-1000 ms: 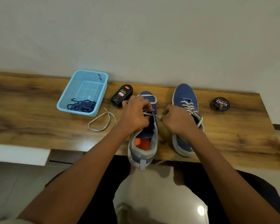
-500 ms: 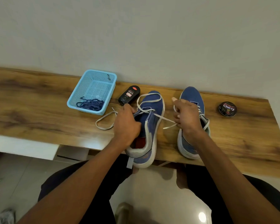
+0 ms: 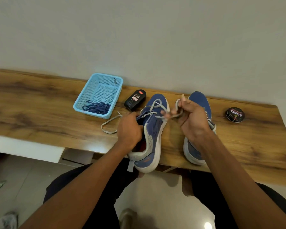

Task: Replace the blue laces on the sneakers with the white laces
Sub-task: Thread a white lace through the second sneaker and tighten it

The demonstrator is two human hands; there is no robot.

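Gripping the collar of the left sneaker [image 3: 153, 129], tilted onto its side at the near tabletop [image 3: 40, 113] edge, the left hand [image 3: 130, 131] steadies it while the right hand [image 3: 191, 116] pinches the white lace [image 3: 155, 104] pulled out to the right. Just right, the other sneaker [image 3: 200, 103] lies partly behind that hand. Blue laces [image 3: 97, 108] sit in the basket [image 3: 82, 100] far left; a polish bottle [image 3: 135, 100] and tin [image 3: 235, 114] lie farther back

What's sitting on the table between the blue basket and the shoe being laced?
A black polish bottle lies between the basket and the shoe, with a loose loop of white lace nearer, in the head view.
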